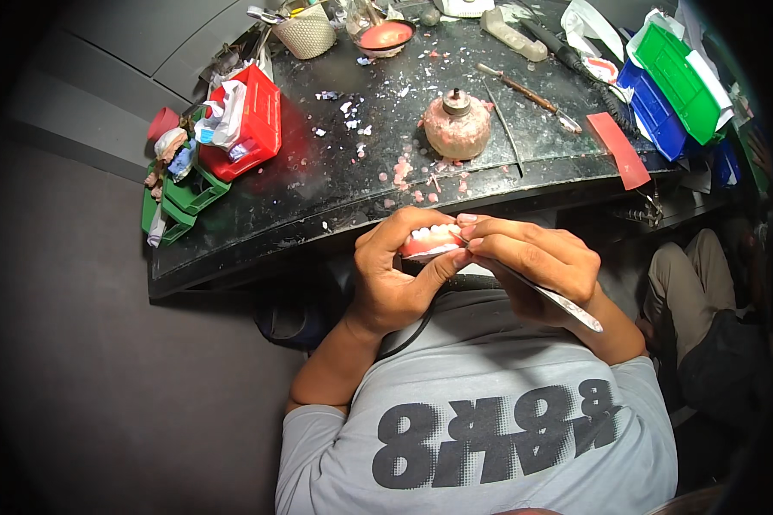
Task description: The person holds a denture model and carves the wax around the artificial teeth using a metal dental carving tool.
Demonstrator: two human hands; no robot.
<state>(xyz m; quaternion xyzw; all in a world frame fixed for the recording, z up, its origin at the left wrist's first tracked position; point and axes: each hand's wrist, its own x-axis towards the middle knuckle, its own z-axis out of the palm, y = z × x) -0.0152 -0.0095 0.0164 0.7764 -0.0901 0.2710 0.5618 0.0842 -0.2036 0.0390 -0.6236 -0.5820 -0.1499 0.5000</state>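
Note:
Just in front of the bench edge, my left hand [382,276] is closed around a denture [429,244] with white teeth and a pink wax-like gum. Its thumb and fingers grip the denture from the left side. In my right hand [545,264] is a slim metal carving tool [567,307], pinched between thumb and fingers like a pen. The tool's broad end slants down to the right, while its working tip meets the pink gum near the teeth. Fingers of both hands nearly touch at the denture's right end, partly hiding the tip.
On the dark bench stands a wax-spattered spirit burner [457,133], with a thin metal instrument [507,133] and a wooden-handled wax knife [531,96] beside it. A pink wax sheet [618,150] overhangs the edge. Red [262,120] and green [678,81] bins flank the bench. Another person's legs [691,283] show at right.

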